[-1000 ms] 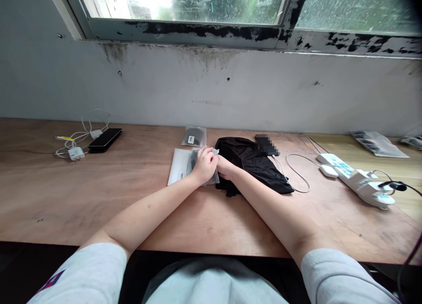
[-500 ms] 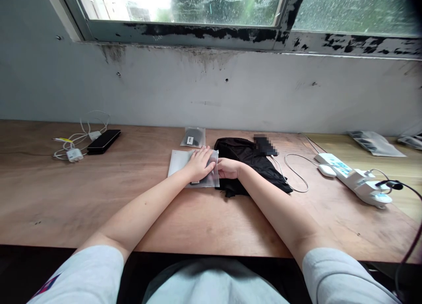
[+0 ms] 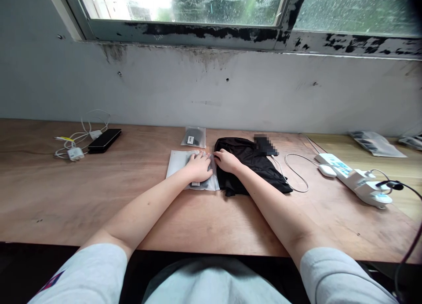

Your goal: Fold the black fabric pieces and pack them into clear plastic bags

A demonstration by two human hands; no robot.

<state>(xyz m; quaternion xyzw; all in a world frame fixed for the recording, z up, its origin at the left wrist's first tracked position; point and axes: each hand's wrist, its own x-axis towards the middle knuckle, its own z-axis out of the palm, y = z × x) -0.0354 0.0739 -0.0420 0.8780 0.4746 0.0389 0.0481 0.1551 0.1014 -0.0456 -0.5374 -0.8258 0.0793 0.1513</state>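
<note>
On the table lies a frosted plastic zip bag (image 3: 176, 161) with something dark and a white label inside. My left hand (image 3: 199, 167) rests flat on the bag's right half, fingers spread, covering much of the dark contents. At the bag's upper right edge, my right hand (image 3: 227, 160) has its fingers closed in a pinch on the plastic. Its forearm passes over a crumpled black cloth bag (image 3: 245, 150). Behind the zip bag sits a smaller clear pouch (image 3: 198, 136) with dark contents and a white label.
A black flat case (image 3: 104, 141) and a white charger with its cable (image 3: 75, 153) lie at left. To the right are a power strip (image 3: 343, 166) with plugs, a white cable (image 3: 305, 181) and another plastic bag (image 3: 376, 143). Behind the table stands a wall with a window.
My right hand has moved up along the zip bag's right edge to its upper corner. My left hand has shifted slightly down, its fingers spread wider on the bag.
</note>
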